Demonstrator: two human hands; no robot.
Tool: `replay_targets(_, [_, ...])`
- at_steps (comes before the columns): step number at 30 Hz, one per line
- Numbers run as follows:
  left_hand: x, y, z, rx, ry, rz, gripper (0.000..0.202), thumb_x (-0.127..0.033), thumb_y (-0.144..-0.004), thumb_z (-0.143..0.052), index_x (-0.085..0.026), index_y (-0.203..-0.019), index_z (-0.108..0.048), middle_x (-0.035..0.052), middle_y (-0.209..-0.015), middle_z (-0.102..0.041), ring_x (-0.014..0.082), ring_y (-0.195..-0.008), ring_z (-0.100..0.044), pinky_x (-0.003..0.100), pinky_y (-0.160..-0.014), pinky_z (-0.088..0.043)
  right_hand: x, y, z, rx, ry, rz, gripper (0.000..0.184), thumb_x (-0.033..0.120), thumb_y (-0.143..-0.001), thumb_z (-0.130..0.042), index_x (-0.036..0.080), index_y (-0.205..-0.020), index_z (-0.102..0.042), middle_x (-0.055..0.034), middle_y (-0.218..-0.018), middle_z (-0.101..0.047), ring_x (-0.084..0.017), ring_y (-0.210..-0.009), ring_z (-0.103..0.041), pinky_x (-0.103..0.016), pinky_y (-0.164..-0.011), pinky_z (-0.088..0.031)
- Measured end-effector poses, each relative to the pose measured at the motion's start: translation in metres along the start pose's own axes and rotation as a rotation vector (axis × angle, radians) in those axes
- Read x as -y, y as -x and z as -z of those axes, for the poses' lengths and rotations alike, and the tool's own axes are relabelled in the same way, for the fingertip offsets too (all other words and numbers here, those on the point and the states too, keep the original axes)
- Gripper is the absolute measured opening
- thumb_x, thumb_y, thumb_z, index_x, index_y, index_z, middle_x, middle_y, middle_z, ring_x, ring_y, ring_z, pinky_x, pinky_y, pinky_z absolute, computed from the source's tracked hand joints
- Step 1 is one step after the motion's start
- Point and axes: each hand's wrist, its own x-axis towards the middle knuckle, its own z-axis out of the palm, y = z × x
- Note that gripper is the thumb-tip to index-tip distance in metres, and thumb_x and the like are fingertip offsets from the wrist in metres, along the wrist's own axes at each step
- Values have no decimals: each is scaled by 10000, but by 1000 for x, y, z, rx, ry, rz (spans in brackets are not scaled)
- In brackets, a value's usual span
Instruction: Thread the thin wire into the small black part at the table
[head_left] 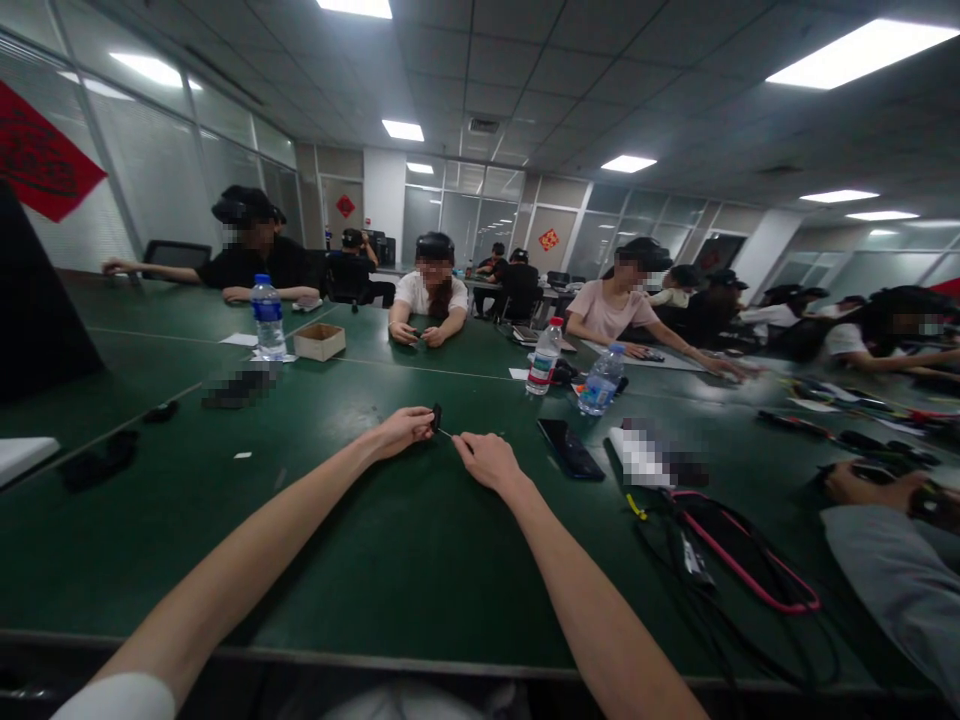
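Note:
My left hand (405, 430) pinches a small flat black piece (436, 416) upright between thumb and fingers, just above the green table (360, 560). Facing it, my right hand (487, 460) is closed on a thin metal tool (445, 433). Only the slim shaft of this tool shows, and its tip points at the lower part of the black piece. Whether the two touch I cannot tell. The tool's handle is hidden inside my right fingers, so its exact kind does not show.
Right of my hands lies a dark phone (570, 448), with a pink-edged black loop and cables (750, 550) beyond. Bottles (544, 358) and an open cardboard box (319, 341) stand farther back. A co-worker's grey sleeve (885, 580) reaches in at right; other people sit across.

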Motion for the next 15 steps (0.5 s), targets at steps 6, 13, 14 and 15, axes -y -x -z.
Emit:
replay_targets(6, [-1, 3, -1, 21, 3, -27, 222, -220, -776, -692, -89, -929, -598, 70, -814, -601, 83, -657, -544, 208, -640, -467, 0, 0, -1, -6, 17, -17, 584, 554, -957, -131, 252, -1021, -626, -53, -987, -670, -192, -874, -612, -278, -760, -414])
replay_targets(13, [1, 4, -2, 47, -51, -59, 236, -215, -759, -711, -87, -917, -592, 89, -894, -627, 80, -701, -583, 188, -635, -448, 0, 0, -1, -24, 27, -24, 589, 543, -963, -118, 251, -1038, -624, -50, -1004, -667, -178, -865, -612, -266, -742, -411])
replay_targets(14, [1, 4, -2, 51, -56, -62, 238, -218, -760, -710, -87, -920, -592, 91, -897, -628, 83, -709, -587, 188, -636, -446, 0, 0, -1, -22, 31, -22, 588, 542, -963, -119, 252, -1041, -624, -51, -1009, -666, -177, -870, -611, -266, -746, -411])
replay_targets(15, [1, 4, -1, 51, -60, -65, 242, -220, -761, -709, -88, -928, -593, 92, -900, -628, 86, -718, -590, 189, -637, -444, 0, 0, -1, -20, 36, -21, 586, 543, -963, -122, 253, -1043, -625, -51, -1011, -666, -177, -872, -610, -266, -748, -410])
